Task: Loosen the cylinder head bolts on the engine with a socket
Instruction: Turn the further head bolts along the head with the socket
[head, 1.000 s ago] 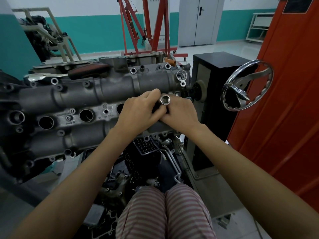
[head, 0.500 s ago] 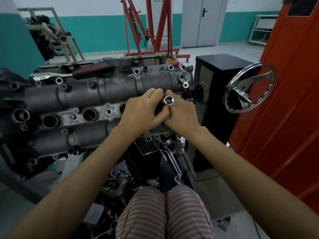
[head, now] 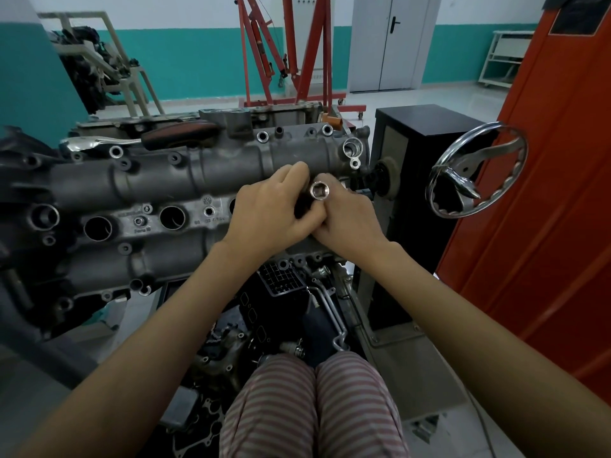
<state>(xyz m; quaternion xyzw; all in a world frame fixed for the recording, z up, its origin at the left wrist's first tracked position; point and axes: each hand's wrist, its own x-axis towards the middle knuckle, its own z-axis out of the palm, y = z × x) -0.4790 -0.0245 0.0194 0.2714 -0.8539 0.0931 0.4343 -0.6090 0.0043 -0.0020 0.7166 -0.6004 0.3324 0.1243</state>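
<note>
Both hands meet over the near edge of the grey cast-aluminium engine head (head: 132,193): the left hand (head: 267,216) and right hand (head: 347,223) together grip a shiny steel socket (head: 320,191), open end up. No bolt looks engaged yet; loosening seems still ahead.

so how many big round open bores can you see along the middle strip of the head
3 fully visible: one at the left end, a second, a third. Part of a fourth peeks out beside the left hand; more may be hidden under the hands.
</note>
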